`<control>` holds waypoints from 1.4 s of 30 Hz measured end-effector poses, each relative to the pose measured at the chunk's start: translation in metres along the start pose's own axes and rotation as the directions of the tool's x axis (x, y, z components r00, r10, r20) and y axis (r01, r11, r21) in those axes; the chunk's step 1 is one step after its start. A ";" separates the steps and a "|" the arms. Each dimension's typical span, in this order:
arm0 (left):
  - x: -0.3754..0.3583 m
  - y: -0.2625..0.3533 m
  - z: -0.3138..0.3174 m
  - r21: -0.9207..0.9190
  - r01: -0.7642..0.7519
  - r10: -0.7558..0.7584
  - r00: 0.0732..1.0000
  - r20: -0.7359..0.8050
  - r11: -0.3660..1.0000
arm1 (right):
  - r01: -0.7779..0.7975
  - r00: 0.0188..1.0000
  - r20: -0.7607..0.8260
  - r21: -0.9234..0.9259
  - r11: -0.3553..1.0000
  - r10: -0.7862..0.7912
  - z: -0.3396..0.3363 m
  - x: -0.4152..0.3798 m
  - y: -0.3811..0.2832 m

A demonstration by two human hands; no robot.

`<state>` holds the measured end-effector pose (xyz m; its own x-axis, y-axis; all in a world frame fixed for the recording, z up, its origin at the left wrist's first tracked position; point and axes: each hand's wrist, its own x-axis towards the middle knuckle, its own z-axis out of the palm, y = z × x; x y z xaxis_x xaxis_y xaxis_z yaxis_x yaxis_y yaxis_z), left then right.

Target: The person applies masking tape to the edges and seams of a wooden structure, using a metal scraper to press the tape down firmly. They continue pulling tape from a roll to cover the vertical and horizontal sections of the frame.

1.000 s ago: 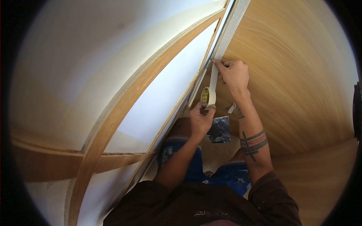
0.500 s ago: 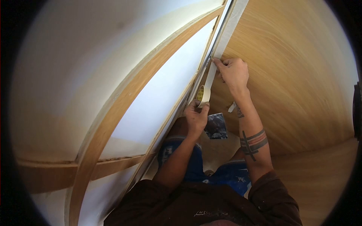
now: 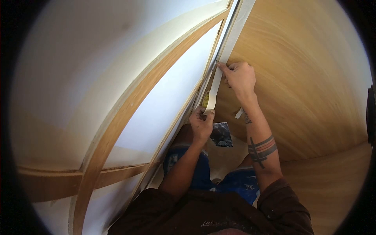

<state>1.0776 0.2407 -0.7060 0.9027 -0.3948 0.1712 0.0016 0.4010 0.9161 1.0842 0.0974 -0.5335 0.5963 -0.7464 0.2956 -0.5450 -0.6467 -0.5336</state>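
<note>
My left hand (image 3: pixel 202 124) is closed around the lower side of a roll of masking tape (image 3: pixel 210 102), whose yellow inner core shows. From the roll, a pale strip of tape (image 3: pixel 215 84) runs up to my right hand (image 3: pixel 241 76). There my right thumb presses the strip at the edge of the wood panel (image 3: pixel 297 78), with the other fingers curled. Above that hand, a long pale tape band (image 3: pixel 237 33) lies along the panel's edge, beside a narrow grey frame.
To the left stands a white panel (image 3: pixel 164 94) with a curved wooden strip (image 3: pixel 113 117). A dark, paint-smeared square (image 3: pixel 221 135) lies below my hands near my knees. A small white scrap (image 3: pixel 239 113) is by my right forearm.
The view has shifted slightly. My right thumb stays on the tape near the same spot, and my left hand still holds the roll, with the strip between them drawn a little straighter.
</note>
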 end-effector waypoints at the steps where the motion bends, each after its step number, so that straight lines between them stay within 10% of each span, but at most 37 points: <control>1: 0.000 -0.001 0.001 -0.023 -0.029 0.029 1.000 -0.010 0.999 | 0.010 1.000 -0.009 -0.002 1.000 -0.010 0.000 0.000 0.000; 42: 0.001 -0.001 0.002 -0.017 -0.067 0.066 0.998 -0.006 0.998 | -0.007 1.000 -0.002 -0.027 1.000 0.007 -0.003 -0.004 0.004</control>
<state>1.0774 0.2383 -0.7064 0.9034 -0.3623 0.2295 -0.0511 0.4404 0.8963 1.0780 0.0975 -0.5341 0.5912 -0.7514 0.2931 -0.5649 -0.6451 -0.5145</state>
